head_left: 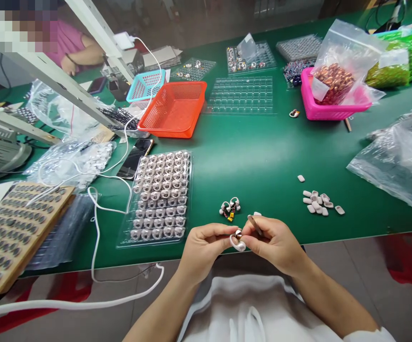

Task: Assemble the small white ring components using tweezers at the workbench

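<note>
Fingers of the left hand (202,249) are clamped on a white curved piece (240,246), at the near edge of the green table (234,164). Meeting its right side are fingertips of the right hand (280,243), which also grips a slim brown tool (254,224). Just beyond the hands lies a small cluster (230,208) with yellow parts. Left stands a filled clear tray (148,242); right, pale caps (316,207) lie loosely grouped. Farther off sits an orange-red basket (172,114).
</note>
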Available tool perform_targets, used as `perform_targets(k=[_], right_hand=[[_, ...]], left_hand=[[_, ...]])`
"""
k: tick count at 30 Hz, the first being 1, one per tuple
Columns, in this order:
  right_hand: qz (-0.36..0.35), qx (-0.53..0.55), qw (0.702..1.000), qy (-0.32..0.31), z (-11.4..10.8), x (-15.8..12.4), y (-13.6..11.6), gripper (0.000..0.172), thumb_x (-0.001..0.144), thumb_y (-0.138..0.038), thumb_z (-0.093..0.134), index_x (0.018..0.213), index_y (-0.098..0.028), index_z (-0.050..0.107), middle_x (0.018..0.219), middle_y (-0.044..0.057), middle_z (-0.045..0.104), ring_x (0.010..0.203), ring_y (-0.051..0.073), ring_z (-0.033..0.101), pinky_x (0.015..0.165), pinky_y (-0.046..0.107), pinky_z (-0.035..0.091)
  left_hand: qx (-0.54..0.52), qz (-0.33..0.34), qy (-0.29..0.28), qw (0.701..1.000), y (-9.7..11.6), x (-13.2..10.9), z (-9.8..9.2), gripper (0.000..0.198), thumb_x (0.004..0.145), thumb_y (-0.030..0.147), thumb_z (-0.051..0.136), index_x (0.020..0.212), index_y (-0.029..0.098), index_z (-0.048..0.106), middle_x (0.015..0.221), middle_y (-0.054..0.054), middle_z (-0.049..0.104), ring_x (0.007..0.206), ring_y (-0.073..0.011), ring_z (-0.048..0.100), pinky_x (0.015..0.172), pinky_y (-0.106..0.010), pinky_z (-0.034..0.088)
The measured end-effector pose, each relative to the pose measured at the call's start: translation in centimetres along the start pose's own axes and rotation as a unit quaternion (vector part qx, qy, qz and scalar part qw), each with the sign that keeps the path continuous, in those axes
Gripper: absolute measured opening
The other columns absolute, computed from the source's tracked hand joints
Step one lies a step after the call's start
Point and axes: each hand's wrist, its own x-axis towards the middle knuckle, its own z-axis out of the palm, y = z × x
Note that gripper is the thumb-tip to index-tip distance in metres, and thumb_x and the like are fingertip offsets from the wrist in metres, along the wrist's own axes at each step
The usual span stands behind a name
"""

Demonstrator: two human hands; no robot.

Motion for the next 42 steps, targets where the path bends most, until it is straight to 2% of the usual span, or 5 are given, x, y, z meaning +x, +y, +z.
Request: perform_targets(k=[14, 23, 27, 32, 42], right_hand=[[0.049, 0.15, 0.987, -0.021, 0.4, -0.3, 0.5, 0.025, 0.088, -0.041, 0.073, 0.089, -0.019, 0.06, 0.074, -0.003, 0.048, 0.065, 0.012, 0.042, 0.058, 0.024, 0.035], [-0.008, -0.001, 1.0, -0.003, 0.2, -1.2, -0.3, 0.016, 0.098, -0.037, 0.061, 0.096, -0.021, 0.066, 0.082, 0.0, 0.054, 0.069, 0.014, 0.046, 0.06, 0.025, 0.036], [0.016, 0.12, 0.993, 0.011, 0.8, -0.4, 0.2, 0.015, 0.093, -0.036, 0.07, 0.094, -0.021, 0.066, 0.079, -0.001, 0.054, 0.068, 0.012, 0.047, 0.059, 0.022, 0.037], [0.057, 0.308, 0.948, 0.048, 2.2, 0.7, 1.3, 0.023, 0.084, -0.035, 0.08, 0.087, -0.019, 0.063, 0.065, -0.005, 0.052, 0.05, 0.005, 0.035, 0.045, 0.017, 0.026], [0.07, 0.394, 0.913, 0.076, 3.4, 0.7, 0.8, 0.033, 0.075, -0.034, 0.087, 0.084, -0.017, 0.06, 0.067, -0.004, 0.054, 0.046, 0.002, 0.034, 0.043, 0.015, 0.025]], left_hand=[[-0.022, -0.006, -0.012, 1.0, -0.2, -0.8, 0.4, 0.014, 0.067, 0.02, 0.088, 0.08, 0.022, 0.084, 0.077, -0.003, 0.081, 0.069, -0.0134, 0.073, 0.066, -0.016, 0.057], [0.009, 0.021, 0.037, 0.999, 0.0, -1.4, 0.7, 0.014, 0.067, 0.019, 0.087, 0.08, 0.02, 0.082, 0.079, -0.004, 0.081, 0.072, -0.0172, 0.075, 0.068, -0.021, 0.06], [-0.018, 0.04, 0.047, 0.998, -0.1, -1.2, 1.1, 0.01, 0.066, 0.018, 0.086, 0.075, 0.021, 0.082, 0.076, -0.003, 0.081, 0.069, -0.0162, 0.074, 0.068, -0.02, 0.059], [-0.022, 0.045, 0.037, 0.998, -0.4, -0.7, 1.1, 0.015, 0.068, 0.018, 0.085, 0.082, 0.02, 0.084, 0.087, -0.006, 0.082, 0.081, -0.0201, 0.075, 0.076, -0.025, 0.059], [-0.074, 0.035, 0.034, 0.996, -0.7, -0.6, 1.3, 0.017, 0.066, 0.021, 0.088, 0.082, 0.017, 0.083, 0.082, -0.006, 0.081, 0.076, -0.0191, 0.073, 0.076, -0.028, 0.06]])
